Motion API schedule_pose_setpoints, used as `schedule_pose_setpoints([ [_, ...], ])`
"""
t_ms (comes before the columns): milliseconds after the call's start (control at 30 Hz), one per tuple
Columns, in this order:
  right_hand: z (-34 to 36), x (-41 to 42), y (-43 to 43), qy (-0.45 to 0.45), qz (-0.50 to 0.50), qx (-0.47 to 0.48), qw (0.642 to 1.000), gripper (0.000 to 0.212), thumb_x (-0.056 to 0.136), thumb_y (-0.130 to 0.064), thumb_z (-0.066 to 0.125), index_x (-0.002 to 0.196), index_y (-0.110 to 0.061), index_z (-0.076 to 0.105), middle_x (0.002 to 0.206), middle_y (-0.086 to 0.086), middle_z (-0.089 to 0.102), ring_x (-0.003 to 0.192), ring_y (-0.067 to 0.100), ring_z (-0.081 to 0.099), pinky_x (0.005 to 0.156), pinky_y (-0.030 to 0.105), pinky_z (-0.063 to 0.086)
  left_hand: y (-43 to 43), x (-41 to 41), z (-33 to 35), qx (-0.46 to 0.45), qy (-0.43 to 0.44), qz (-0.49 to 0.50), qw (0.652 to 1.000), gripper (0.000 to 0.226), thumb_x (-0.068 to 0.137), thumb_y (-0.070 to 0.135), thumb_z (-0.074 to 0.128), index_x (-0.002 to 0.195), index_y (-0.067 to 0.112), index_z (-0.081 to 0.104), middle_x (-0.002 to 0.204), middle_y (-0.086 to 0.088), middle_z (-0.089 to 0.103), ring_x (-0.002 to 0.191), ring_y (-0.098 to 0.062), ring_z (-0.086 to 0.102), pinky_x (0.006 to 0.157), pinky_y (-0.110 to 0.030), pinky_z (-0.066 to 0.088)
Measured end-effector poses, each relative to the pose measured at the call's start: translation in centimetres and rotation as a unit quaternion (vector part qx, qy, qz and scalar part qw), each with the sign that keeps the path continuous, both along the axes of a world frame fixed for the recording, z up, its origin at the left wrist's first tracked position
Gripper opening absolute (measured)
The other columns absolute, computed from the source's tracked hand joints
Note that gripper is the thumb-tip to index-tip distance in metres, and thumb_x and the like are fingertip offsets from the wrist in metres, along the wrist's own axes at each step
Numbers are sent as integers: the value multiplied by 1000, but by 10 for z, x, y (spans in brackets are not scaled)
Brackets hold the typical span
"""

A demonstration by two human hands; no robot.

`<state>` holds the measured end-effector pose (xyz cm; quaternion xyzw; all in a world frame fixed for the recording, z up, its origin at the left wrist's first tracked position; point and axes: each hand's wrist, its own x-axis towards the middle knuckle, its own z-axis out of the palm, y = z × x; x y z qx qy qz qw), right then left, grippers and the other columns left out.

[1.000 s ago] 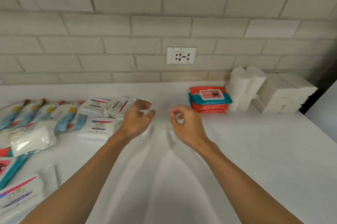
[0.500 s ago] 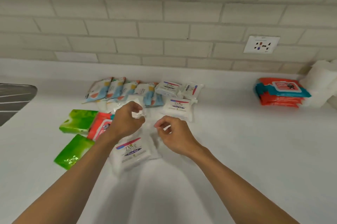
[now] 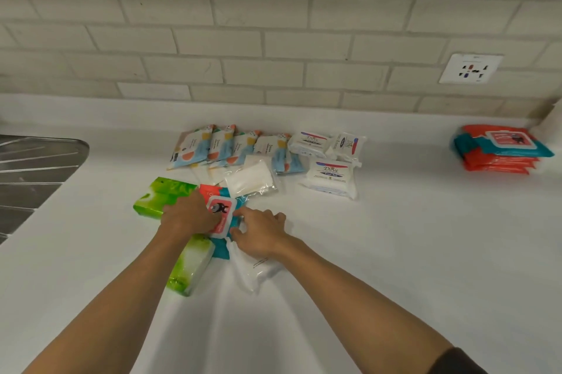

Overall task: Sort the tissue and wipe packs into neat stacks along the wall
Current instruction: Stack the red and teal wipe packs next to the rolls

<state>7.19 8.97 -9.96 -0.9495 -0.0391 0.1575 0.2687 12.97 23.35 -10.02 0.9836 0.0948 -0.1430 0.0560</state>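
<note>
A red and teal wipe pack [image 3: 221,210] lies on the white counter [image 3: 395,252] between my two hands. My left hand [image 3: 188,215] grips its left edge and my right hand [image 3: 258,230] pinches its right edge. Two green tissue packs lie to its left, one [image 3: 162,197] behind my left hand and one [image 3: 191,267] under my left wrist. A white Dove pack [image 3: 252,271] lies under my right wrist. A stack of matching red and teal packs [image 3: 501,150] stands by the wall at the far right.
Several blue and orange packs [image 3: 213,145] lie in a row near the wall. Three white Dove packs [image 3: 331,174] and a clear pack of white tissues [image 3: 252,180] lie beside them. A steel sink drainer [image 3: 30,172] is at the left, and a wall socket [image 3: 470,67] is at the upper right.
My view swung left from the stacks to the loose packs. Both hands moved down onto the red and teal wipe pack and took hold of its edges.
</note>
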Motion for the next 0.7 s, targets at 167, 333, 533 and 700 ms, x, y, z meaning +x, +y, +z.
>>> schedule_pose_setpoints([
  [167,-6,2,5,7,-2,1,1000,45,100,-36,47,143,-31,40,133,3,55,129,25,40,112,50,16,-2,2,2,-17,-5,24,1000,79,81,67,59,137,15,40,133,-8,56,124,-30,52,104,-42,38],
  [333,-9,3,-3,8,-28,40,999,43,99,-35,48,142,-34,43,132,-1,58,127,23,45,108,43,20,-4,2,4,-86,-10,58,995,76,74,66,68,126,16,46,125,-7,60,114,-28,58,100,-42,46],
  [533,-12,3,-11,26,-48,55,997,45,98,-44,48,142,-38,41,138,-3,55,131,21,44,109,43,20,-12,4,14,-197,12,96,976,69,75,57,74,124,13,54,121,-9,65,100,-27,67,88,-41,56],
  [700,-7,4,-15,37,-48,57,997,47,98,-44,47,144,-38,38,142,-3,51,134,21,42,112,44,20,-20,2,21,-264,-6,97,959,63,85,46,69,135,12,49,129,-11,61,106,-28,65,79,-33,51],
])
